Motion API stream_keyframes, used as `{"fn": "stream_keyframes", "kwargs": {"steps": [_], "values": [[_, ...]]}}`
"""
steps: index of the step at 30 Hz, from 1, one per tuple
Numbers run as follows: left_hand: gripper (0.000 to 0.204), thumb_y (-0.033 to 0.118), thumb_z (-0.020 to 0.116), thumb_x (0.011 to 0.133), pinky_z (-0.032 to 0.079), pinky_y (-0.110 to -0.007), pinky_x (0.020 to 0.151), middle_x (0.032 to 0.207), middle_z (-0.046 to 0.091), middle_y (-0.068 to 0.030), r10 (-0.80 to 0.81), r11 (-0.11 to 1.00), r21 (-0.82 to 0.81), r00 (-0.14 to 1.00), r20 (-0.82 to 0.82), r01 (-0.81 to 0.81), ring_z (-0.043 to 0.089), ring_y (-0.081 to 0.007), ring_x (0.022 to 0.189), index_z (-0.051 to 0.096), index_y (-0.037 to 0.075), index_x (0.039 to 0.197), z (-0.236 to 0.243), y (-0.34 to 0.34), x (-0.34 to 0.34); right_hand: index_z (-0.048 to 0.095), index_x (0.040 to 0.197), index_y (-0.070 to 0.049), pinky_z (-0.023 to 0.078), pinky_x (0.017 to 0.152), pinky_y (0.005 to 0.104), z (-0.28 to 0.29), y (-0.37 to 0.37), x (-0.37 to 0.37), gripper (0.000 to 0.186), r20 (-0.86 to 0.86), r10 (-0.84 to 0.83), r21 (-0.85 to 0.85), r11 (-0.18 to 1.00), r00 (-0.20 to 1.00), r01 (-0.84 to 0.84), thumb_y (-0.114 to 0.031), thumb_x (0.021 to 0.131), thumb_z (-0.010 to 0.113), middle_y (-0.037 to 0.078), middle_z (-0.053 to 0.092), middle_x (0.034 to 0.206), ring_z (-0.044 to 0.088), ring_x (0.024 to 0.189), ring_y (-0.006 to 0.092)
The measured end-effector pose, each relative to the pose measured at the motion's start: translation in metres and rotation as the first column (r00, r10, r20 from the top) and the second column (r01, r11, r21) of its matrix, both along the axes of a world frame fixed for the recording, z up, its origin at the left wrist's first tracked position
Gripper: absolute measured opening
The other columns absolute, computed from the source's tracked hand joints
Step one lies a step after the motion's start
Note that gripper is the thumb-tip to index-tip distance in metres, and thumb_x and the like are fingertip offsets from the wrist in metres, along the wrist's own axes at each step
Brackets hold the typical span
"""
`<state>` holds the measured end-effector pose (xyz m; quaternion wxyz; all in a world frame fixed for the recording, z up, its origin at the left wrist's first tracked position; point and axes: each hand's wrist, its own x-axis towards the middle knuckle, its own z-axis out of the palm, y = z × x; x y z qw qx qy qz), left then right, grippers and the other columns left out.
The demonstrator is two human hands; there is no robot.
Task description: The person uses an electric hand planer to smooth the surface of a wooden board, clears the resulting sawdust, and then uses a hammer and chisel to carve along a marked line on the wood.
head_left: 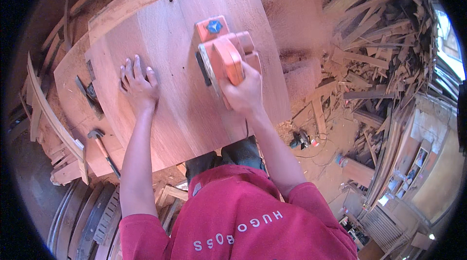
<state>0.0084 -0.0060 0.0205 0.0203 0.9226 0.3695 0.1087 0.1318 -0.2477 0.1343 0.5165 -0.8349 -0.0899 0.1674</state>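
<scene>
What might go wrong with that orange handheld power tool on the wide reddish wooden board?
The bare left hand lies on the wooden board, so it might be hurt if the orange tool in the right hand slid sideways. The thin dark cord at the board's near edge could snag there.

This is a workshop where people work with wood. The right hand (pixel 245 92) holds a red power tool (pixel 232 58) on a big flat board (pixel 180 119). The left hand (pixel 139 85) lies on the same board. To the left of that hand there is a dark hand tool (pixel 89 97), and a hammer (pixel 102 148) is lower down, nearer the arm. Further left is a long, bendy strip of wood (pixel 52 112). Well off to the right of the right hand is a huge, messy heap of wood bits (pixel 384 55). Reddish wood dust (pixel 294 2) lies past that hand.
</scene>
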Motion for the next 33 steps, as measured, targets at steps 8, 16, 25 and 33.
{"fn": "stream_keyframes", "kwargs": {"steps": [8, 16, 25, 33], "values": [[0.057, 0.038, 0.052, 0.095, 0.023, -0.056, 0.117, 0.153, 0.044, -0.0133, -0.004, 1.0, -0.027, 0.999, 0.032, 0.005, 0.035, -0.0353, 0.144, 0.05, 0.017, 0.148, 0.004, 0.002, 0.001, 0.069, 0.08, 0.003, 0.055, 0.071, 0.0448, -0.014, 0.093, 0.102, 0.027, 0.135, 0.037, -0.036, 0.999, 0.99, -0.033, -0.024, 0.077, 0.07, 0.027, 0.069, 0.078, 0.072, 0.079, 0.0392], [0.056, 0.039, 0.052, 0.095, 0.024, -0.056, 0.116, 0.152, 0.046, -0.0135, -0.038, 0.999, 0.029, 0.997, 0.062, 0.036, 0.037, -0.0353, 0.143, 0.051, 0.016, 0.147, 0.0, 0.0, -0.002, 0.072, 0.084, -0.003, 0.054, 0.066, 0.0386, -0.026, 0.124, 0.147, 0.037, 0.28, 0.116, -0.081, 0.992, 0.953, -0.097, -0.04, 0.085, 0.067, 0.013, 0.07, 0.07, 0.069, 0.067, 0.0228], [0.056, 0.042, 0.052, 0.096, 0.023, -0.055, 0.117, 0.153, 0.045, -0.0128, -0.024, 0.998, 0.06, 0.999, 0.042, 0.021, 0.036, -0.034, 0.144, 0.052, 0.019, 0.147, -0.008, 0.001, -0.004, 0.068, 0.111, -0.002, 0.056, 0.081, 0.0393, 0.005, -0.139, -0.074, 0.035, 0.047, 0.115, -0.09, 0.99, 0.992, -0.111, -0.013, 0.077, 0.073, 0.017, 0.074, 0.097, 0.073, 0.094, 0.0307], [0.059, 0.046, 0.046, 0.098, 0.021, -0.054, 0.118, 0.157, 0.04, -0.0106, -0.015, 0.999, 0.039, 1.0, 0.005, 0.015, 0.032, -0.0316, 0.147, 0.045, 0.022, 0.152, -0.019, 0.002, -0.003, 0.063, 0.089, -0.003, 0.052, 0.062, 0.0397, 0.003, -0.245, -0.197, 0.021, -0.194, -0.069, -0.217, 0.976, 0.979, 0.025, -0.012, 0.073, 0.071, 0.017, 0.063, 0.073, 0.068, 0.068, 0.0323]]}}
